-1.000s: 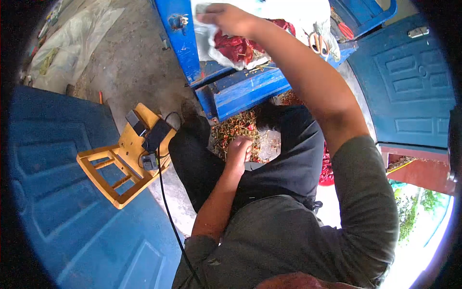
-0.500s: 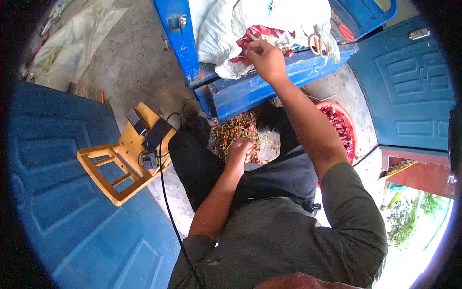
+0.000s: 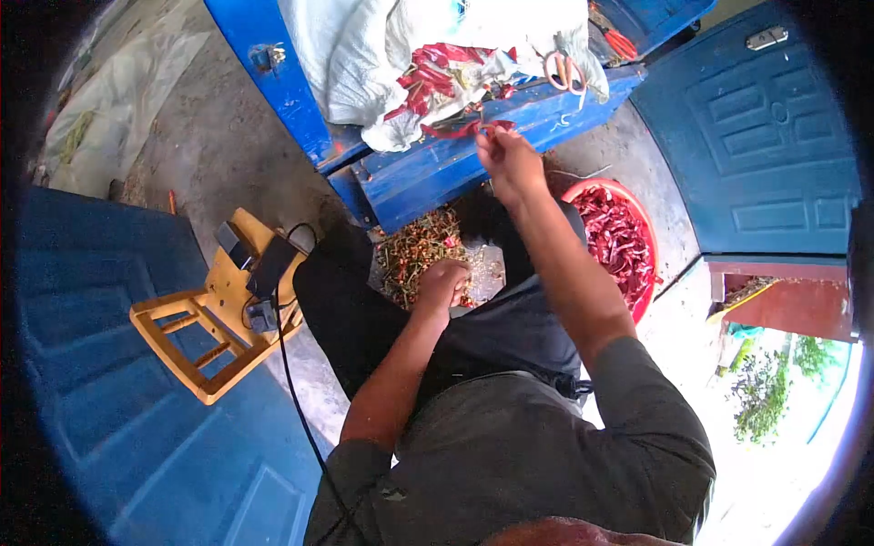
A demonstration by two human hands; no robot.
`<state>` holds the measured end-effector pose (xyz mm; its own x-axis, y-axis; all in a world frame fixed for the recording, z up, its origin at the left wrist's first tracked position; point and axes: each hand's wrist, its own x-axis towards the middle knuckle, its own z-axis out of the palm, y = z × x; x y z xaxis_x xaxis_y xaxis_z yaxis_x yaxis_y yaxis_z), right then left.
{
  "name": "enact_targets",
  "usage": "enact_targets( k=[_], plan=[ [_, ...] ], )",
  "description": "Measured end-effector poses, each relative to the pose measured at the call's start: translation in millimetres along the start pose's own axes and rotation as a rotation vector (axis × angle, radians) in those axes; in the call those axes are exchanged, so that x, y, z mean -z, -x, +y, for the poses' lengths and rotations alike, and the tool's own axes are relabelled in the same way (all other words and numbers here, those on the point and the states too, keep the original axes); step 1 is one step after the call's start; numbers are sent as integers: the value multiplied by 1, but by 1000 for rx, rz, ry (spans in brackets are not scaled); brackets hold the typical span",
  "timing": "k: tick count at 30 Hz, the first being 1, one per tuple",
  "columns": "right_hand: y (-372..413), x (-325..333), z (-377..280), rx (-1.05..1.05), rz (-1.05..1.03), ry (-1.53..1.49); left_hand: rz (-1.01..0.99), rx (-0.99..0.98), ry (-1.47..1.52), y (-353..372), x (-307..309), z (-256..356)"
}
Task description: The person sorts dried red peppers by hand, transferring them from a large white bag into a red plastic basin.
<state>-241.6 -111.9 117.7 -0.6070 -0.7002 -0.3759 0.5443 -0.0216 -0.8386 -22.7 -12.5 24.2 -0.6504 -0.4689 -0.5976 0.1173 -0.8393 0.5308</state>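
Red dried peppers (image 3: pixel 437 77) lie at the mouth of a white sack (image 3: pixel 341 68) on the blue cart. Just in front of them, my right hand (image 3: pixel 512 164) pinches a red pepper (image 3: pixel 464 129) over the cart's edge. My left hand (image 3: pixel 442 287) is curled, low beside a pile of stems and bits (image 3: pixel 421 255) between my knees; what it holds, if anything, is hidden. Many red peppers (image 3: pixel 614 232) fill a round red basin (image 3: pixel 648 289) to the right of my leg.
Orange-handled scissors (image 3: pixel 565 73) lie on the sack, and red-handled pliers (image 3: pixel 621 44) are in the blue cart (image 3: pixel 510 127). A wooden chair (image 3: pixel 214 364) with devices and a black cable stands at the left. Blue doors (image 3: pixel 756 146) flank both sides.
My right hand has drawn back from the pepper heap towards me, with a red pepper in its fingers. My left hand stays low by the pile. The whole view has shifted slightly.
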Motion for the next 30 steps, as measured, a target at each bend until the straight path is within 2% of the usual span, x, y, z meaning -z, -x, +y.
enact_targets(
  k=[1,2,4,6,8,10,12,14,16,18,20,24,26,27,28,30],
  plan=[
    [0,-12,9,-72,74,-143,24,-4,-15,0,-1,-1],
    [2,-21,12,-85,66,-152,41,-7,-20,3,0,0],
    [8,-49,2,38,-75,-126,142,-13,1,7,4,6],
    [5,-62,-10,109,-168,-73,134,-59,48,9,22,6],
    [-11,-59,-30,102,-312,-158,150,-89,121,15,25,11],
    [-18,-49,-43,58,-349,-216,146,-89,114,11,22,11],
    [-21,-37,-50,0,-429,-259,50,-79,103,6,16,9],
    [-17,-20,-52,-13,-409,-260,68,-54,70,4,6,9],
    [-6,3,-60,41,-268,-197,89,-29,27,5,3,9],
    [6,45,-66,127,-55,13,115,5,30,4,4,10],
    [17,106,-68,232,84,370,117,-5,41,10,2,17],
    [33,263,-63,270,470,1405,134,-26,31,10,-1,14],
    [34,327,-49,385,598,1641,120,-8,31,12,-2,11],
    [29,338,-46,395,648,1642,99,0,31,11,-5,12],
    [28,318,-52,399,648,1638,98,-5,28,10,-5,11],
    [33,216,-74,394,399,1373,105,-19,0,8,-4,8]
  ],
)
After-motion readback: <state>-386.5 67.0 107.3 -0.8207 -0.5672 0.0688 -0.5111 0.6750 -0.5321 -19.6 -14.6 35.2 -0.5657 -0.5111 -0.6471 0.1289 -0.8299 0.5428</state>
